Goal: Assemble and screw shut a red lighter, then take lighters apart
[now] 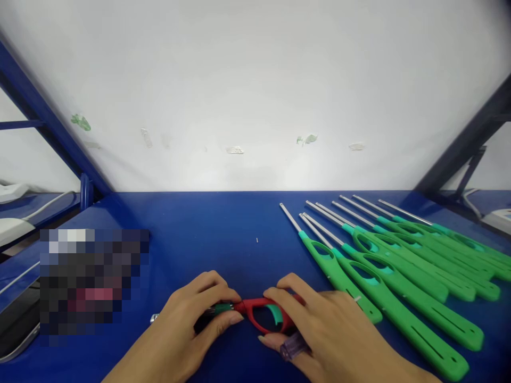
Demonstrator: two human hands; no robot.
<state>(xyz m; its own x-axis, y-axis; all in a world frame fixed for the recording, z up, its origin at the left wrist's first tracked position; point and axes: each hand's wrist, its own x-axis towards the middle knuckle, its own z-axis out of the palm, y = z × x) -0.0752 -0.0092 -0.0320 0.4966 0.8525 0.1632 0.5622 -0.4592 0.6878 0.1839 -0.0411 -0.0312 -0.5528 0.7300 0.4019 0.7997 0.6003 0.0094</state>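
Note:
A red long-nosed lighter point(255, 302) with a teal trigger point(275, 314) lies crosswise between my two hands, low over the blue table. My left hand point(191, 314) is closed around its neck, where a dark green part shows between finger and thumb. A shiny metal tip point(154, 318) sticks out to the left of that hand. My right hand point(323, 324) grips the red handle from above and covers most of it. Against the right thumb and fingers is a see-through purple plastic piece point(293, 347); whether it belongs to the lighter I cannot tell.
Several green long-nosed lighters point(403, 298) lie fanned out on the right, metal rods pointing away. A tiny metal pin point(257, 240) rests on the blue table point(223, 229). A blurred-out object point(91, 282) is at left, near a dark device point(18, 324). A white wall point(255, 96) stands behind.

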